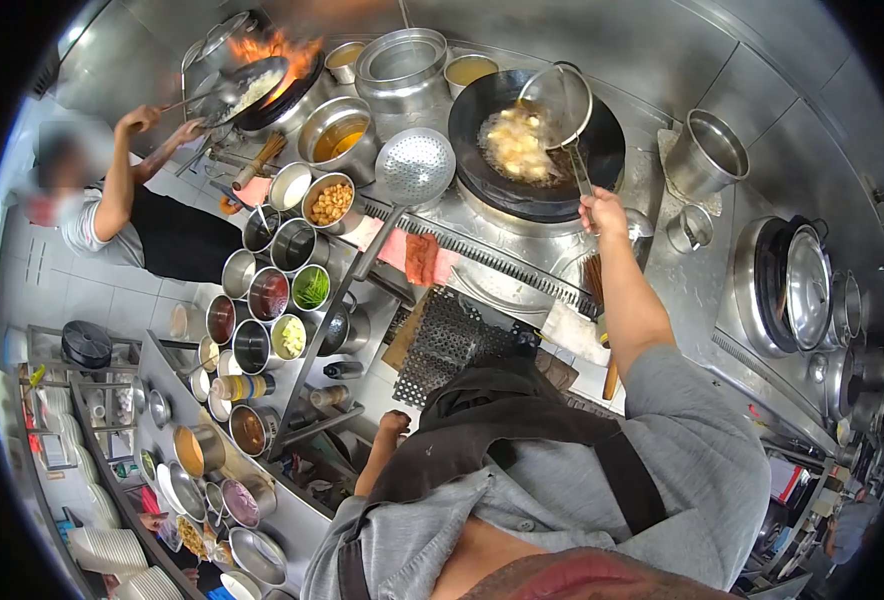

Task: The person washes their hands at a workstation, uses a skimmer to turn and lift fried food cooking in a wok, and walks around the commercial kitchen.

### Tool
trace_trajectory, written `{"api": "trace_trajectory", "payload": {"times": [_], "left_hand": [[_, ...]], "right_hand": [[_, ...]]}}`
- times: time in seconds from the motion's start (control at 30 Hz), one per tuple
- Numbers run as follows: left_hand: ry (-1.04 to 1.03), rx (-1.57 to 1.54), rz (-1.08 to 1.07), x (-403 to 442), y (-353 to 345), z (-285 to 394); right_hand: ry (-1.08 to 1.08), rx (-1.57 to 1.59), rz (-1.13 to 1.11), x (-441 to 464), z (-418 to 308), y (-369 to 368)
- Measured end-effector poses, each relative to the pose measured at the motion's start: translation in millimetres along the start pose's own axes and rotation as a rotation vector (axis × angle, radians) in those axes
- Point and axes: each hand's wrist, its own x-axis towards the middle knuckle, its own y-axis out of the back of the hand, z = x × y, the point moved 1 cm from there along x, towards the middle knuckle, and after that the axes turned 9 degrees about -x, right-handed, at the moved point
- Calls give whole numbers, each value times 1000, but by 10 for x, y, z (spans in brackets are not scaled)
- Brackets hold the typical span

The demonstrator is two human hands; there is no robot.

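Note:
My right hand is closed around the handle of a wire mesh strainer. The strainer's round bowl is tilted over a black wok on the stove. Pale golden food pieces bubble in oil beside and partly behind the mesh; steam blurs them. My left hand hangs low at my side near the counter's shelf, its fingers curled in, with nothing visible in them. A perforated metal ladle rests left of the wok, its handle pointing towards me.
At far left a co-worker holds a second wok over high flames. Pots of sauce and ingredients crowd the left counter. A tall steel pot stands right of my wok. A black perforated mat lies below.

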Motion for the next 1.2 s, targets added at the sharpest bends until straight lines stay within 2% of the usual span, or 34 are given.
{"api": "trace_trajectory", "payload": {"times": [0.07, 0.17, 0.23, 0.37, 0.47, 0.53, 0.6, 0.63, 0.73, 0.8, 0.87, 0.93, 1.0, 1.07, 1.1, 1.17, 1.2], "left_hand": [[7, -84, -5, -32, 34, -9], [54, 73, 107, -60, 55, 50], [64, 48, 34, 61, 81, -52], [81, -11, -5, 96, -12, 9], [39, 123, -56, 130, -66, 203], [16, 63, -40, 143, -87, 313], [-9, -5, -19, 145, -99, 414], [-21, -40, -8, 140, -108, 461], [-25, -183, -54, 585, -93, 285], [63, -152, -21, 771, -57, 212], [-307, 132, -130, 707, 70, 248], [-34, -241, -50, 634, 64, 314], [9, -207, -8, 581, 83, 349], [33, -129, 47, 547, 67, 319], [37, -153, 56, 640, 82, 236], [-30, 143, -77, 877, 122, -68], [-69, 148, -4, 747, 66, 0]], "right_hand": [[123, -249, 45, -182, -244, 40], [189, -359, 84, -309, -332, 228], [238, -457, 127, -401, -375, 379], [221, -341, 166, -437, -339, 730], [270, -316, 256, -496, -312, 1028], [202, -431, 346, -551, -293, 1192], [402, -1086, 683, -534, -213, 1324], [274, -1092, 703, -622, -260, 1271], [144, -1239, 632, -279, 169, 1514], [181, -1221, 592, -315, 253, 1527], [202, -1009, 673, -509, 128, 1444], [212, -1013, 684, -708, -137, 1322], [230, -1015, 695, -760, -187, 1235], [387, -996, 684, -761, -182, 1136], [394, -1017, 648, -768, -211, 1033], [501, -1097, 614, -713, -108, 863], [602, -1164, 589, -660, -65, 747]]}}
